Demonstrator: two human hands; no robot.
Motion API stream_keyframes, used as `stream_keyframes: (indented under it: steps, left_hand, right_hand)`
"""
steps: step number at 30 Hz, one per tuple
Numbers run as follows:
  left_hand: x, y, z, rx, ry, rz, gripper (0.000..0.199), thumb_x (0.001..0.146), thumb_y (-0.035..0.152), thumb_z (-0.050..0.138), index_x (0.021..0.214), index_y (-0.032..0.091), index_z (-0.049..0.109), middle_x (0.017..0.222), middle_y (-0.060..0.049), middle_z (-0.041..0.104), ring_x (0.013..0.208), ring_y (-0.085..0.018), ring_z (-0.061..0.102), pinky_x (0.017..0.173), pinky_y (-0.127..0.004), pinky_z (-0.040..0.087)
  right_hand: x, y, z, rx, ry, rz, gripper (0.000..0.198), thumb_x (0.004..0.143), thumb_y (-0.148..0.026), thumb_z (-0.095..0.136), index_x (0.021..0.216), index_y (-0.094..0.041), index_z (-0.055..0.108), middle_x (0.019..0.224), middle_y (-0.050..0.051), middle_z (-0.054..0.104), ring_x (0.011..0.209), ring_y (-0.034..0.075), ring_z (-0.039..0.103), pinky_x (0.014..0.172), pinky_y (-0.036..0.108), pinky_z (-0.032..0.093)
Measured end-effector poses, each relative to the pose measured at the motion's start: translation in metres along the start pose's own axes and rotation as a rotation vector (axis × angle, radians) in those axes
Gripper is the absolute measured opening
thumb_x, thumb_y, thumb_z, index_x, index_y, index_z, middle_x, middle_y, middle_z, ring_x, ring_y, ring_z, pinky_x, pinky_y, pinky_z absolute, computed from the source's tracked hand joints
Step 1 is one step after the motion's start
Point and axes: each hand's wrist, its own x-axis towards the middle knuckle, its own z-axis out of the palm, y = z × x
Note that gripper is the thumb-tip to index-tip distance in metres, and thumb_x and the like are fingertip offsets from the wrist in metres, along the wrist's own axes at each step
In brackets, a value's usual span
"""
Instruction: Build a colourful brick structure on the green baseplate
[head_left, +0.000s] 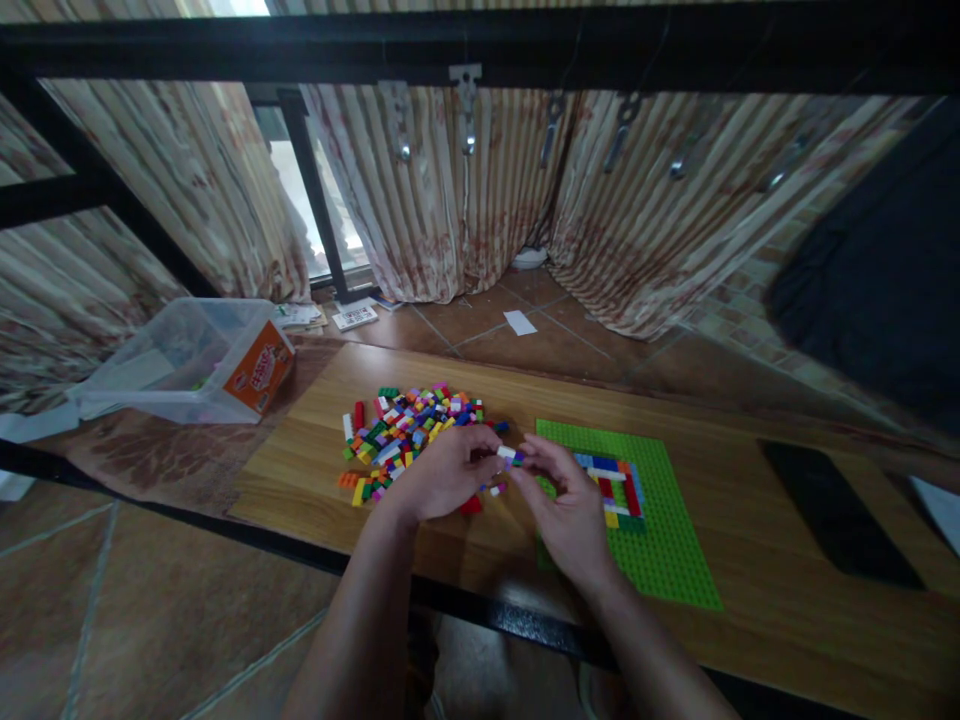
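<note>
My left hand (442, 472) and my right hand (568, 505) meet over the wooden table, fingertips closed around a small cluster of toy building bricks (508, 456). White, purple and green show on the cluster; how its pieces join is too small to tell. Under and beyond my left hand spreads a heap of mixed coloured bricks (409, 425). Beside my right hand lies a green studded baseplate (675, 540), partly covered by that hand. On it stands a low rectangular outline of bricks (631, 494) in blue, red, white and yellow.
A clear plastic bin (180, 385) with an orange label sits left of the table's wooden top (300, 470). A flat black object (836, 510) and a white sheet (937, 510) lie at the right. A dark metal bar (480, 45) with hanging hooks crosses above.
</note>
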Motion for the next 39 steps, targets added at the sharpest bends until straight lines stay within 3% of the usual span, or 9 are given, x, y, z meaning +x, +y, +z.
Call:
stream_keyframes:
  steps: [4, 6, 14, 21, 31, 34, 39]
  left_hand:
    - [0.001, 0.002, 0.002, -0.044, 0.002, -0.018, 0.022, 0.087, 0.035, 0.055, 0.087, 0.015, 0.063, 0.070, 0.000, 0.059, 0.062, -0.011, 0.051, 0.055, -0.021, 0.037]
    - [0.002, 0.006, 0.004, -0.071, -0.010, -0.010, 0.022, 0.086, 0.035, 0.055, 0.086, 0.015, 0.062, 0.072, 0.000, 0.060, 0.064, -0.011, 0.052, 0.057, -0.021, 0.038]
    - [0.007, 0.013, 0.012, -0.197, -0.048, -0.039, 0.022, 0.088, 0.034, 0.052, 0.081, 0.014, 0.059, 0.071, -0.001, 0.061, 0.064, -0.012, 0.054, 0.059, -0.022, 0.041]
    - [0.010, 0.013, 0.023, -0.169, 0.011, -0.059, 0.023, 0.087, 0.031, 0.049, 0.074, 0.015, 0.059, 0.064, 0.000, 0.056, 0.057, -0.010, 0.047, 0.053, -0.022, 0.035]
    - [0.008, 0.015, 0.023, -0.399, 0.003, -0.134, 0.024, 0.082, 0.038, 0.056, 0.075, 0.015, 0.055, 0.062, 0.003, 0.052, 0.055, -0.009, 0.046, 0.052, -0.021, 0.036]
    - [0.008, 0.012, 0.018, -0.320, 0.056, -0.167, 0.022, 0.082, 0.037, 0.056, 0.075, 0.016, 0.055, 0.061, 0.003, 0.051, 0.054, -0.009, 0.047, 0.051, -0.021, 0.037]
    - [0.008, 0.004, 0.009, -0.265, 0.117, -0.182, 0.022, 0.082, 0.037, 0.055, 0.076, 0.016, 0.057, 0.061, 0.004, 0.050, 0.054, -0.009, 0.046, 0.050, -0.020, 0.036]
  right_hand:
    - [0.006, 0.001, 0.000, 0.262, 0.022, 0.261, 0.025, 0.076, -0.037, 0.069, 0.094, -0.020, 0.069, 0.075, 0.001, 0.068, 0.067, 0.015, 0.064, 0.063, 0.029, 0.053]
    - [0.008, -0.001, 0.000, 0.339, 0.000, 0.331, 0.023, 0.075, -0.039, 0.071, 0.088, -0.020, 0.070, 0.069, -0.001, 0.066, 0.060, 0.013, 0.062, 0.056, 0.026, 0.050]
    - [0.008, -0.003, 0.000, 0.429, 0.022, 0.370, 0.022, 0.069, -0.038, 0.075, 0.081, -0.020, 0.072, 0.064, -0.001, 0.067, 0.056, 0.012, 0.060, 0.053, 0.025, 0.049]
    - [0.006, -0.004, -0.002, 0.478, 0.043, 0.377, 0.019, 0.070, -0.036, 0.076, 0.079, -0.020, 0.073, 0.061, -0.001, 0.067, 0.052, 0.012, 0.058, 0.051, 0.025, 0.050]
    - [0.008, -0.008, -0.004, 0.588, 0.049, 0.525, 0.028, 0.062, -0.040, 0.081, 0.078, -0.019, 0.073, 0.067, 0.001, 0.068, 0.057, 0.013, 0.060, 0.054, 0.027, 0.053]
    - [0.008, -0.003, -0.011, 0.398, -0.029, 0.475, 0.023, 0.069, -0.040, 0.074, 0.080, -0.020, 0.072, 0.068, 0.001, 0.068, 0.058, 0.015, 0.061, 0.055, 0.030, 0.053]
    - [0.001, 0.002, -0.018, -0.345, -0.155, 0.048, 0.012, 0.083, -0.021, 0.058, 0.084, -0.021, 0.070, 0.081, 0.005, 0.069, 0.077, 0.020, 0.063, 0.072, 0.034, 0.050]
